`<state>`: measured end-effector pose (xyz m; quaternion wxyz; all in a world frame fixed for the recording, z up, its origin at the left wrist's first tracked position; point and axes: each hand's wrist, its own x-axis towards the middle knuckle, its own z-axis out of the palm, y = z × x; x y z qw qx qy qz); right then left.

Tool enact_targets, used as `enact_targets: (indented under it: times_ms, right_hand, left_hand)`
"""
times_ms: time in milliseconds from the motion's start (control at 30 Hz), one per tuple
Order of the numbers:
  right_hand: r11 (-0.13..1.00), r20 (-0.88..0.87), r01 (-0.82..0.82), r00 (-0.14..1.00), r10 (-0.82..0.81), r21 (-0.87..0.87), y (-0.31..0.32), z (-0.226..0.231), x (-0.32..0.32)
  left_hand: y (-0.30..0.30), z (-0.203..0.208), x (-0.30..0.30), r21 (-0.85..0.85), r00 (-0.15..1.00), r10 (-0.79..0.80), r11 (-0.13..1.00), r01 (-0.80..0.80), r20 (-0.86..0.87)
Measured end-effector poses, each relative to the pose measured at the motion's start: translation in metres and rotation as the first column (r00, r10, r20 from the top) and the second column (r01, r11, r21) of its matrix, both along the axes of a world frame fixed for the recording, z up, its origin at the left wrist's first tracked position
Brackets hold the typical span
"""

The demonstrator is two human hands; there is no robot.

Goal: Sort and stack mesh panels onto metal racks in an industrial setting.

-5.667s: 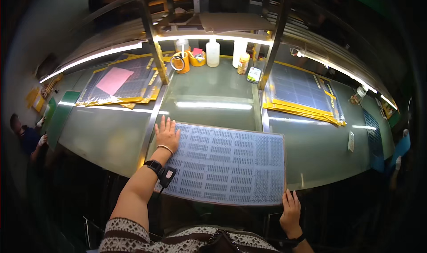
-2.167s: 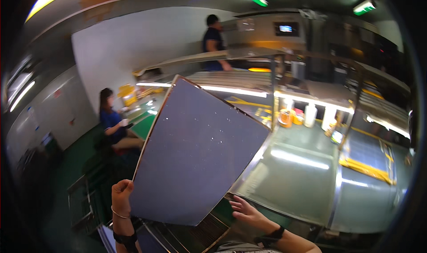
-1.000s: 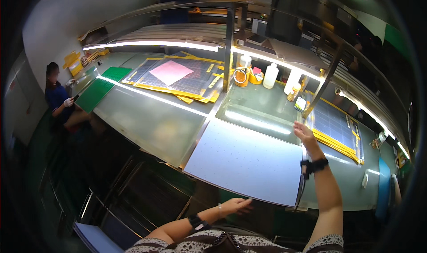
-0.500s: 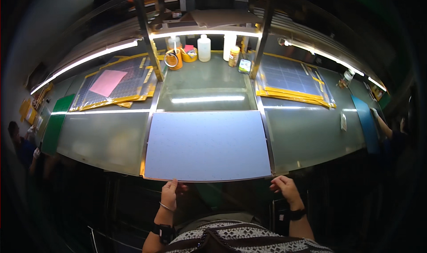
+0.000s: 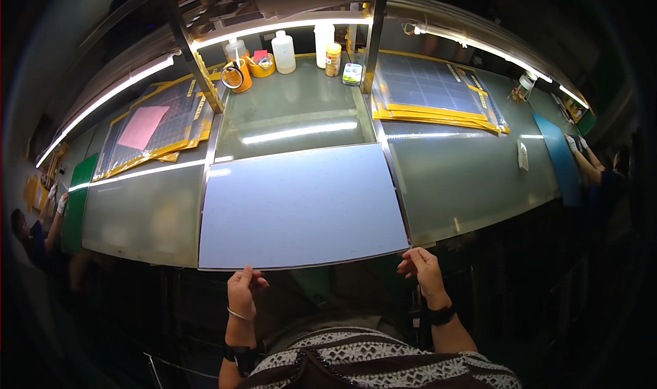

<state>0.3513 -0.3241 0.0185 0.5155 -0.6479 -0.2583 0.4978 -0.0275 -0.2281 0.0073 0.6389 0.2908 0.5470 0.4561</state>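
Head view: pale blue panel (image 5: 301,208) flat on the desk (image 5: 294,105), near middle; placing looks done. Left hand (image 5: 243,290) at near edge, right hand (image 5: 423,273) by near right corner, apart; grips unclear, release seemingly remaining.

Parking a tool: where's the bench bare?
Bare: front left bench, between green board and pale panel; middle bench, between panel and bottles; front right bench, between panel and blue board, bar a white packet. Crowded: the back, with bottles, tape rolls and yellow-edged stacks.
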Motion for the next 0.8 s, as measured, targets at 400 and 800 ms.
enact_targets:
  times_ms: [400, 800]
  right_hand:
    - [0.942, 0.502, 0.13, 0.819, -0.278, 0.309, 0.01, 0.005, 0.032]
    - [0.925, 0.741, -0.01, 0.601, -0.299, 0.381, 0.058, -0.008, 0.038]
  left_hand:
    - [-0.015, -0.016, -0.01, -0.18, 0.898, -0.284, 0.955, 0.234, -0.338]
    - [-0.11, -0.101, -0.052, -0.283, 0.43, -0.446, 0.876, 0.391, -0.785]
